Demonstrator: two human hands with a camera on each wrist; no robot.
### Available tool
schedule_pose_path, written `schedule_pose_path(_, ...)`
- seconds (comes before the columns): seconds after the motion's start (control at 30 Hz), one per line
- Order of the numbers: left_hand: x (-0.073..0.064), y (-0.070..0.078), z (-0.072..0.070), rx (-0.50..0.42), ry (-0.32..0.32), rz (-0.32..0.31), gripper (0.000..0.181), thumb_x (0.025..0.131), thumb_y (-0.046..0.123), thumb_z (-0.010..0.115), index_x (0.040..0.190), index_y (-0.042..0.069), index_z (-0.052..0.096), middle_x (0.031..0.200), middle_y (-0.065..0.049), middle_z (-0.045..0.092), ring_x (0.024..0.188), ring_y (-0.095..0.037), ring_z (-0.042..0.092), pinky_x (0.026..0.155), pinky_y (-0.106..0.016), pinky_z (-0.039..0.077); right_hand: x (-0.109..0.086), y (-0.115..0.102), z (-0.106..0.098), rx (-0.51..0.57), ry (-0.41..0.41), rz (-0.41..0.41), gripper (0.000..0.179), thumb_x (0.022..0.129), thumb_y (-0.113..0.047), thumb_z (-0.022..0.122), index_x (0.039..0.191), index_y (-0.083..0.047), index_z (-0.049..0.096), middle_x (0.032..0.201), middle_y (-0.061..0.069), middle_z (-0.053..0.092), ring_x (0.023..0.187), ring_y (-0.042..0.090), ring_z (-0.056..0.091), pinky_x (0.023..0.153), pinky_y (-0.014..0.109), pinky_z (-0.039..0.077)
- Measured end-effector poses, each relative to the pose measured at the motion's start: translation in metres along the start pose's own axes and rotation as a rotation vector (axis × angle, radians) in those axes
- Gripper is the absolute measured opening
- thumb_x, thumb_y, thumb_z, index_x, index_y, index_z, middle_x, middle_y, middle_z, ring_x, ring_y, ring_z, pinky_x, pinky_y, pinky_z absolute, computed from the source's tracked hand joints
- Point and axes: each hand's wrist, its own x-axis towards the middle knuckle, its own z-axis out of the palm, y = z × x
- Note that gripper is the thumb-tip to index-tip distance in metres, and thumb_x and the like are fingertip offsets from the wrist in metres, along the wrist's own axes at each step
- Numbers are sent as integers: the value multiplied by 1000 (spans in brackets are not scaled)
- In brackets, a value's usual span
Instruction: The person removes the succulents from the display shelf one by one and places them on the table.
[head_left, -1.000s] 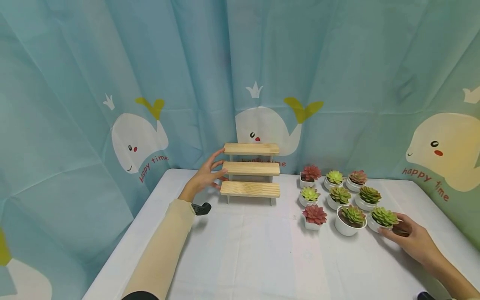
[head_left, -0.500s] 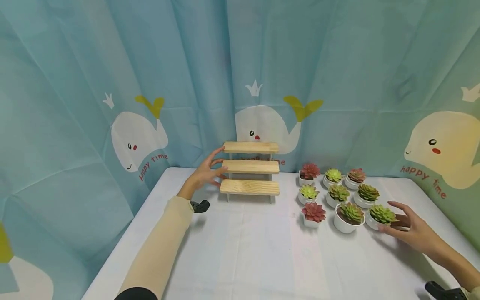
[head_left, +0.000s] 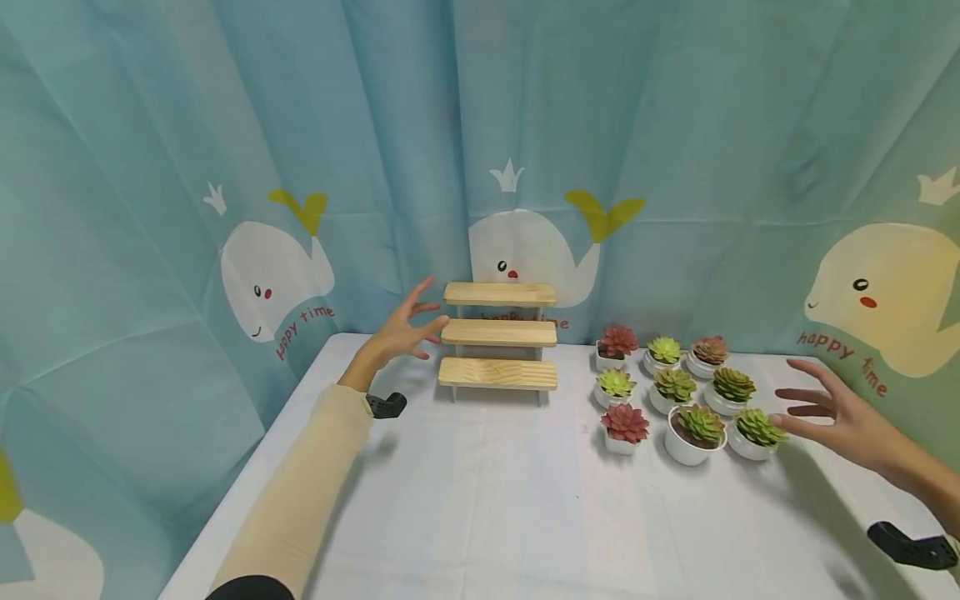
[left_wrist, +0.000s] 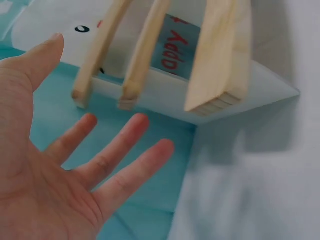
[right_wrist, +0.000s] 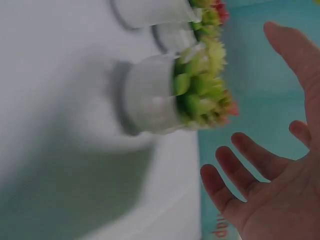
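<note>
A three-tier wooden stand (head_left: 498,333) with light boards on pale legs stands near the back of the table. Just off its left side, my left hand (head_left: 397,335) is spread; in the left wrist view the fingertips (left_wrist: 161,148) are apart from the board ends. My right hand (head_left: 851,421) hovers with fingers parted, right of a green succulent in a round white pot (head_left: 753,435), holding nothing. The right wrist view shows a gap between that hand and the nearest potted succulent (right_wrist: 155,95). Left of that pot is another green succulent in a larger white pot (head_left: 688,442).
Several more potted succulents, green and red, stand in rows to the right of the stand, with a red one (head_left: 624,427) at the front left. A white cloth covers the table (head_left: 517,500). A blue whale-print curtain (head_left: 390,150) hangs behind and along the sides.
My left hand has come off the stand's left edge, moving left. My right hand has let go of the front-right green succulent's pot and drawn back up and right. The pots look unmoved.
</note>
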Motion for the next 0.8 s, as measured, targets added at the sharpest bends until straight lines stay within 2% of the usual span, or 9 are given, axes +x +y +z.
schedule_pose_path(0.03, -1, 2, -2, 11, 5, 1, 85, 101, 40, 67, 163, 48, 9, 164, -12, 31, 118, -55, 60, 83, -63, 57, 2, -4, -2, -1, -1, -7, 98, 98, -19, 74, 166, -17, 4, 139, 37, 50, 99, -22, 45, 68, 22, 52)
schedule_pose_path(0.13, -2, 10, -6, 58, 21, 8, 87, 101, 40, 67, 164, 48, 7, 163, -14, 34, 114, -50, 64, 79, -59, 60, 10, -15, -9, -11, 12, -28, 98, 98, -19, 74, 167, -22, 5, 140, 28, 52, 101, -23, 44, 68, 21, 52)
schedule_pose_path(0.27, -5, 20, -10, 112, 31, 22, 89, 101, 38, 67, 164, 45, 5, 162, -16, 35, 112, -47, 66, 77, -56, 61, 18, -27, -16, -27, 37, -73, 97, 97, -16, 75, 167, -23, 9, 132, -2, 56, 102, -24, 44, 70, 16, 50)
schedule_pose_path(0.3, -5, 22, -11, 118, 32, 27, 89, 101, 38, 67, 165, 45, 5, 163, -17, 34, 112, -48, 66, 77, -57, 61, 19, -30, -17, -33, 44, -82, 97, 96, -15, 75, 167, -23, 9, 132, -4, 55, 103, -24, 44, 71, 13, 49)
schedule_pose_path(0.37, -5, 26, -12, 129, 35, 35, 90, 101, 39, 68, 165, 45, 5, 163, -18, 33, 113, -49, 65, 77, -56, 61, 20, -36, -20, -43, 57, -95, 97, 96, -16, 75, 167, -24, 10, 133, 1, 57, 103, -24, 44, 72, 9, 46)
schedule_pose_path(0.5, -7, 30, -15, 144, 42, 52, 91, 99, 42, 69, 164, 47, 5, 163, -17, 32, 111, -46, 67, 77, -57, 61, 23, -45, -22, -57, 62, -100, 97, 97, -20, 75, 167, -26, 9, 142, 31, 51, 102, -23, 43, 73, 5, 42)
schedule_pose_path(0.67, -9, 29, -18, 204, 62, 60, 93, 97, 47, 70, 164, 48, 5, 163, -17, 33, 100, -36, 71, 74, -55, 61, 30, -52, -19, -56, 53, -158, 95, 96, -15, 75, 167, -23, 12, 145, 33, 46, 104, -22, 42, 75, 5, 42)
schedule_pose_path(0.73, -10, 29, -19, 242, 69, 58, 94, 97, 49, 70, 164, 48, 5, 163, -16, 32, 90, -34, 72, 71, -51, 62, 33, -59, -15, -73, 57, -186, 93, 95, -14, 76, 166, -19, 15, 147, 33, 44, 112, -5, 54, 81, 14, 48)
schedule_pose_path(0.8, -12, 29, -19, 308, 77, 71, 95, 96, 50, 71, 164, 47, 5, 164, -17, 31, 85, -32, 72, 70, -46, 62, 36, -69, -10, -103, 58, -194, 94, 94, -18, 77, 166, -19, 16, 152, 34, 38, 123, 19, 57, 88, 34, 54)
